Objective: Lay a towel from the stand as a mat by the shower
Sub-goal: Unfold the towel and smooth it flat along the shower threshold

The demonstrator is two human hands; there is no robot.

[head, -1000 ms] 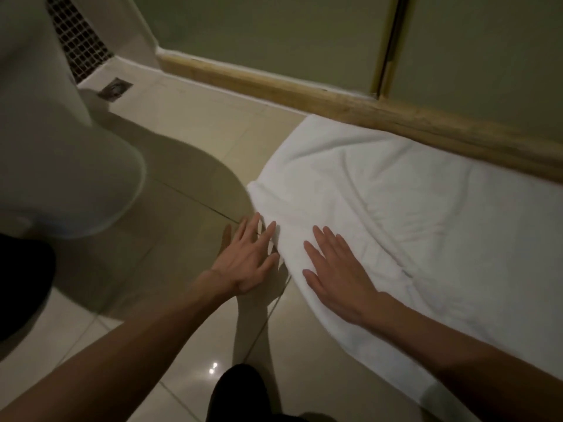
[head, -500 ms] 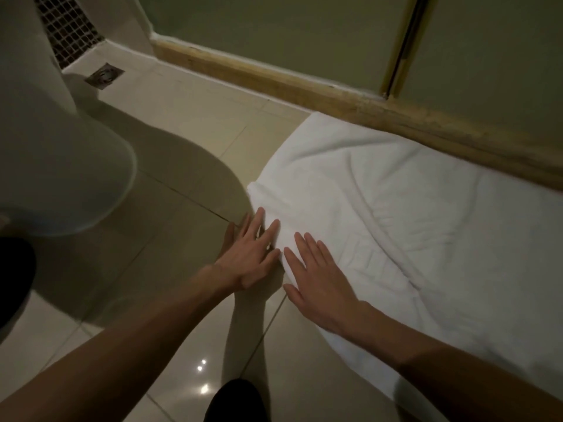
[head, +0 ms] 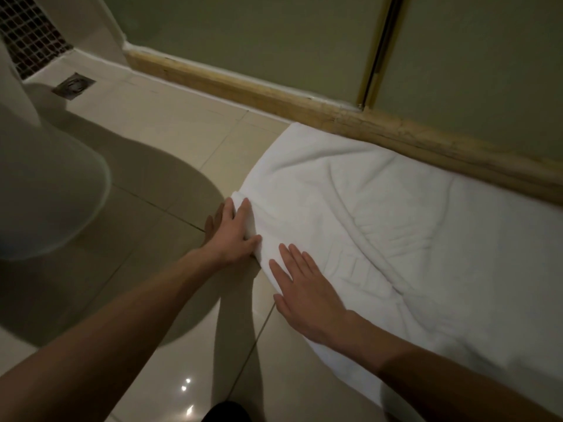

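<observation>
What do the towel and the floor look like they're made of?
Towel: white, soft cloth, probably cotton terry; it creases and bunches at the left hand. Floor: glossy beige tiles, likely glazed ceramic; grout lines and light glints show.

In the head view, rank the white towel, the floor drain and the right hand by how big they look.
1. white towel, largest by far.
2. right hand, though it sits nearer the camera, which enlarges it.
3. floor drain, smallest, and farthest away.
</observation>
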